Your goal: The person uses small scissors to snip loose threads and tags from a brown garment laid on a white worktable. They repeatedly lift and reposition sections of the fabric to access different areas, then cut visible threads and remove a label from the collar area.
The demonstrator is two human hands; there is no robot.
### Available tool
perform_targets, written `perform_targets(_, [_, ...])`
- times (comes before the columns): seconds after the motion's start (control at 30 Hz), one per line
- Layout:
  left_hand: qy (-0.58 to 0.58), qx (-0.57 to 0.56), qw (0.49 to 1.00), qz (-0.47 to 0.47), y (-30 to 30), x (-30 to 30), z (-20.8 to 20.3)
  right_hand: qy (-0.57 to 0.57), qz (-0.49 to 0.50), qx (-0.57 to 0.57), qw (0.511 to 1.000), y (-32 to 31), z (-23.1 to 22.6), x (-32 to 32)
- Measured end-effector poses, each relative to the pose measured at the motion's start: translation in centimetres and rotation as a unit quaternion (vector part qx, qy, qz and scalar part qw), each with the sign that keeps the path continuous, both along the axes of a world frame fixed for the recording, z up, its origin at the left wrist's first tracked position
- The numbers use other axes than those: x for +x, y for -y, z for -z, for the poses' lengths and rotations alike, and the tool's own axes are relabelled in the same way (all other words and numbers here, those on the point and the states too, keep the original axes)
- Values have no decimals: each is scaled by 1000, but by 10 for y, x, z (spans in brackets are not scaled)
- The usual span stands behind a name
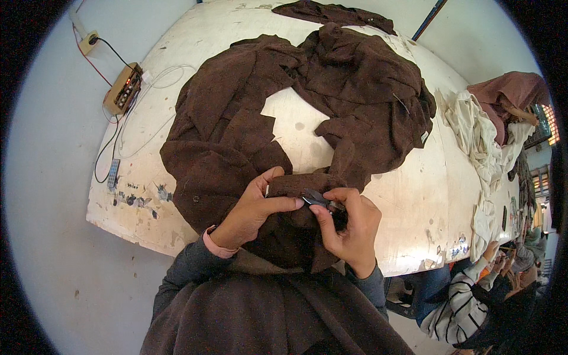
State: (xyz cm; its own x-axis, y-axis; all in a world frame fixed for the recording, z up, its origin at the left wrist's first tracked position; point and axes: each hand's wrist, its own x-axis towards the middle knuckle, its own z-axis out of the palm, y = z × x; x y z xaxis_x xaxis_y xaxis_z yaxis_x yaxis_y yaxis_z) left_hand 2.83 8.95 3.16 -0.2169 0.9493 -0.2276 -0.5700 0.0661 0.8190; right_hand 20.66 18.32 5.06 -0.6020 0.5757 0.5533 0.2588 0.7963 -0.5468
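Note:
Dark brown cloth garments [219, 94] lie heaped in a ring on the table, one edge reaching down toward my lap. My left hand [251, 207] is closed on a fold of the brown garment [296, 184], its thumb laid along the cloth. Pinched in the fingers of my right hand [355, 228] is a small pair of black thread snips [316, 197] with a shiny metal edge. The tips of the snips are right by my left thumb, against the cloth. What lies between the blades is too small to make out.
The worn white table [408, 195] fills the middle. At its left stand a small brown radio-like box [123, 89] with cables and a remote control [113, 173]. Another dark cloth [337, 15] lies at the far edge. Cream cloth [473, 130] and other people [467, 302] are on the right.

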Motion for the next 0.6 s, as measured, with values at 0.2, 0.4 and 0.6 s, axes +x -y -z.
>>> perform_targets(0.2, [-7, -8, 1000, 19, 0, -4, 1, 5, 19, 84, 996, 3, 2, -7])
perform_targets(0.4, [113, -41, 992, 24, 1, -10, 3, -130, -12, -117, 985, 3, 23, -10])
perform_targets(0.6, [67, 10, 992, 108, 4, -29, 11, 28, -34, 14, 999, -11, -3, 6])
